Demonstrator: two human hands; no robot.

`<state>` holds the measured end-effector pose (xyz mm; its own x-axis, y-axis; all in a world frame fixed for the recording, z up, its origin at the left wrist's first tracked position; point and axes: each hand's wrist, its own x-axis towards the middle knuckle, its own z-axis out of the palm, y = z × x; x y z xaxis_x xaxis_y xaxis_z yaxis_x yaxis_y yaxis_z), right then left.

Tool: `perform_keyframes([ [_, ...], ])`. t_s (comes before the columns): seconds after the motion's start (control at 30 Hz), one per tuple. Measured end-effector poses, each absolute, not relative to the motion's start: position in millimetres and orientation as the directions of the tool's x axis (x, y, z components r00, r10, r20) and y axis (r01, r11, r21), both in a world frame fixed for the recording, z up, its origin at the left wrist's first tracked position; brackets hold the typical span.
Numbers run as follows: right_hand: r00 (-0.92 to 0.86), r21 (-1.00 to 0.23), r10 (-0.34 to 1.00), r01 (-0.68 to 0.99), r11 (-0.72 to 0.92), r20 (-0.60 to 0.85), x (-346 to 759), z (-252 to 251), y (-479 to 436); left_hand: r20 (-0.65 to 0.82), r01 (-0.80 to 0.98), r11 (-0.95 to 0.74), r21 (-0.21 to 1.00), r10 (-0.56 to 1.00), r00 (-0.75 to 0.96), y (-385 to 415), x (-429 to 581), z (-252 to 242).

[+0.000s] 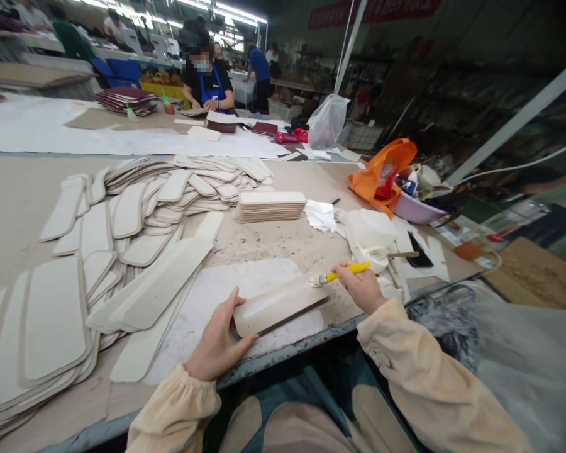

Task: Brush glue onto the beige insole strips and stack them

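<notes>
In the head view my left hand (224,336) grips the near left end of a long cream panel (276,308) with rounded corners, thumb on the front edge and fingers at the back. The panel's surface looks glossy. My right hand (361,288) is closed round the yellow handle of a paintbrush (346,272), whose pale bristles rest on or just over the panel's right end. Beneath the panel lies a white sheet (188,352) near the table's front edge. Behind it stands a neat stack of similar cream panels (271,207).
Loose cream pieces (136,220) cover the table's left side. To the right are a white plastic container (370,229), a stick (403,255), a phone (419,251), an orange bag (384,173) and a lilac basin (417,211). A person in a blue apron (212,88) works across the tables.
</notes>
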<state>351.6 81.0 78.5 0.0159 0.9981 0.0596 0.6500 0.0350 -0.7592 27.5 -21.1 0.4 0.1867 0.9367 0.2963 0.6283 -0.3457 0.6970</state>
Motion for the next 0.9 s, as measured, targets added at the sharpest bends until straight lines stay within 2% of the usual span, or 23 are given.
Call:
perform_keyframes([
  [0.1, -0.017, -0.667, 0.986, 0.735, 0.124, 0.165, 354, 85, 77, 0.301, 0.63, -0.353, 0.692, 0.934, 0.193, -21, 28, 2],
  [0.17, -0.031, -0.688, 0.977, 0.705, 0.172, 0.212, 346, 91, 67, 0.302, 0.631, -0.357, 0.689, 0.933, 0.198, -21, 29, 2],
  [0.23, -0.038, -0.81, 0.983, 0.56, 0.171, 0.182, 330, 94, 55, 0.302, 0.63, -0.36, 0.688, 0.932, 0.202, -21, 29, 3],
  [0.3, -0.091, -0.933, 0.992, 0.342, 0.117, 0.091, 308, 94, 42, 0.306, 0.625, -0.367, 0.689, 0.929, 0.208, -21, 29, 3],
  [0.37, -0.193, -0.984, 0.981, 0.172, 0.04, 0.006, 282, 90, 31, 0.31, 0.619, -0.373, 0.692, 0.927, 0.212, -20, 29, 3],
  [0.43, -0.295, -0.993, 0.955, 0.119, -0.006, -0.041, 259, 84, 24, 0.31, 0.614, -0.375, 0.694, 0.926, 0.214, -21, 29, 3],
  [0.57, -0.366, -0.978, 0.927, 0.207, -0.011, -0.087, 239, 73, 21, 0.312, 0.608, -0.377, 0.699, 0.926, 0.215, -21, 30, 4],
  [0.73, -0.325, -0.935, 0.943, 0.351, 0.053, -0.069, 263, 71, 32, 0.312, 0.614, -0.382, 0.691, 0.924, 0.223, -21, 30, 8],
  [0.9, -0.246, -0.912, 0.968, 0.407, 0.05, -0.057, 302, 72, 46, 0.305, 0.628, -0.38, 0.679, 0.924, 0.229, -21, 30, 10],
])
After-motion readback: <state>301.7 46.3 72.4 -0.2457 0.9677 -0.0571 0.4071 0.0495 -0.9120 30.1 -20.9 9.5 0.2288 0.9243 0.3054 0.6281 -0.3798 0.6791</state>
